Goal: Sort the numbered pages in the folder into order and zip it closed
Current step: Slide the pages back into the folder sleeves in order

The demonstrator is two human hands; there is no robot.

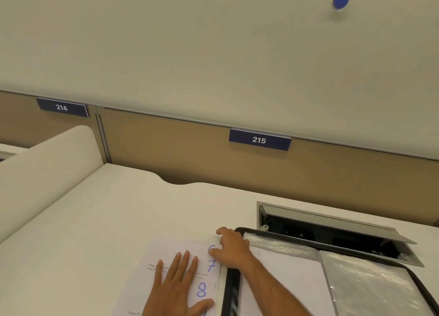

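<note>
Several white numbered pages (pixel 166 251) lie fanned on the desk at the bottom centre, their blue handwritten numbers 7 and 8 showing along the right edges, with another digit half hidden above. My left hand (pixel 177 289) lies flat on the pages with straight, spread fingers. My right hand (pixel 231 246) rests at the pages' upper right corner, its fingers curled on the paper edge there. To the right, the black zip folder (pixel 231 289) lies open, with a white sheet and shiny plastic sleeves (pixel 370 287) inside.
An open cable hatch (pixel 332 232) with a raised metal lid sits in the desk just behind the folder. A tan partition (pixel 166 147) with blue signs 214 and 215 backs the desk. A white side divider (pixel 47 161) rises at the left.
</note>
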